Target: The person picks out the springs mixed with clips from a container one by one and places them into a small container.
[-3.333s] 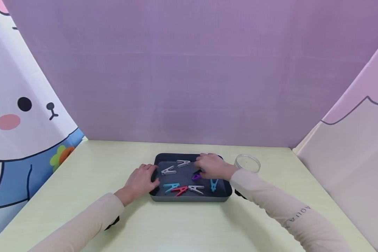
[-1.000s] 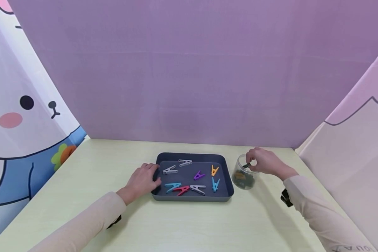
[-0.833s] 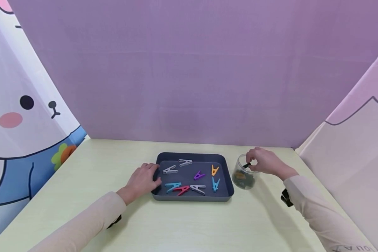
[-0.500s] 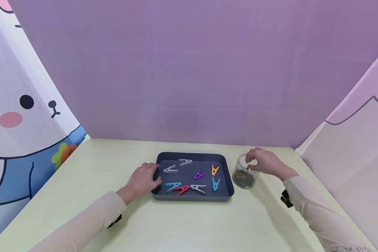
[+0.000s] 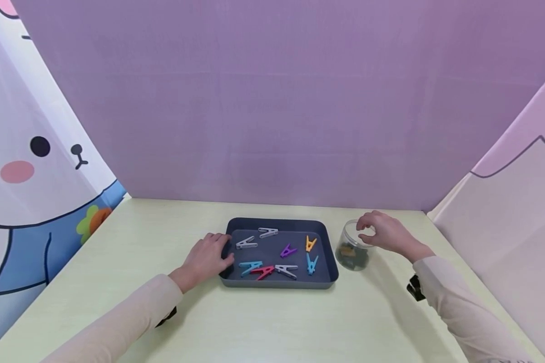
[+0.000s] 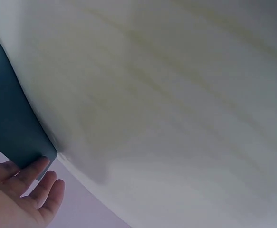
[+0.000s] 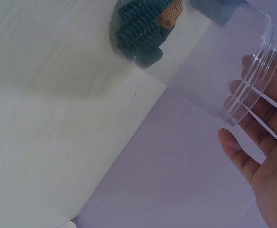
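The left hand (image 5: pixel 206 258) holds the left rim of a dark grey tray (image 5: pixel 279 285), thumb over the inner side and fingers along the outer wall, as the left wrist view also shows. Inside the tray lie several clothespins: grey, blue, red, a purple clothespin (image 5: pixel 288 250) and an orange clothespin (image 5: pixel 310 244). Above the mouth of a clear jar (image 5: pixel 351 257) hovers the right hand (image 5: pixel 387 233), its thumb and fingers spread apart with nothing between them. Dark ribbed coils (image 7: pixel 145 29) and an orange coil (image 7: pixel 170 13) rest on the jar's bottom.
The pale wooden table (image 5: pixel 272 322) carries the tray in the middle and the jar just to its right. A purple cloth (image 5: pixel 272 111) rises behind the table's back edge, with printed cloth panels at both sides.
The right hand has gone from the tray to the jar with a dark coil and let it drop in; its fingers have since parted. The left hand has kept its place on the tray.
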A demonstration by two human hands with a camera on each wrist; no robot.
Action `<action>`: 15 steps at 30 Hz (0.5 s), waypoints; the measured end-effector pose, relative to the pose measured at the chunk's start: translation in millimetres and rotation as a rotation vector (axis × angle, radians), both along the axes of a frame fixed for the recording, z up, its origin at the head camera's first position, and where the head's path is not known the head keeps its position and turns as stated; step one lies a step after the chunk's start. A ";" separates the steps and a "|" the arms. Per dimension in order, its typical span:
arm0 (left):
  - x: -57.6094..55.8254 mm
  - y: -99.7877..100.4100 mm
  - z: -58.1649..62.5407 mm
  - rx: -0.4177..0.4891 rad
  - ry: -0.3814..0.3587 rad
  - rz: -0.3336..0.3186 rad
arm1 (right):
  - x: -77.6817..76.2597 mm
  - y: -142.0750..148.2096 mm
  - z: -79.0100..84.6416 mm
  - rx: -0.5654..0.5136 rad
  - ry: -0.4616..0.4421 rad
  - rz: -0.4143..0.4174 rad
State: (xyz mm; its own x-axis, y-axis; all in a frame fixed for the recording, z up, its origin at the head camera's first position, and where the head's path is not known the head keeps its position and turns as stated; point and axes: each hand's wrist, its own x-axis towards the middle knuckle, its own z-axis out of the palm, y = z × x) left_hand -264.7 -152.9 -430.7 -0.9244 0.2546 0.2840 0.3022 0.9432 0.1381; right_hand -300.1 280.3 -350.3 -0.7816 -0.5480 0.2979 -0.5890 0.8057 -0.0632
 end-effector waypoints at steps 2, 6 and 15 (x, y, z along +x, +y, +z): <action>0.2 -0.3 0.2 -0.004 0.012 -0.007 | 0.1 2.0 -0.1 -0.018 0.015 0.008; 0.8 -0.9 1.5 -0.003 0.048 -0.016 | 1.2 5.1 1.3 -0.062 0.053 0.016; 3.1 -3.1 8.8 0.032 0.149 -0.024 | 11.7 15.1 9.9 -0.161 0.169 -0.054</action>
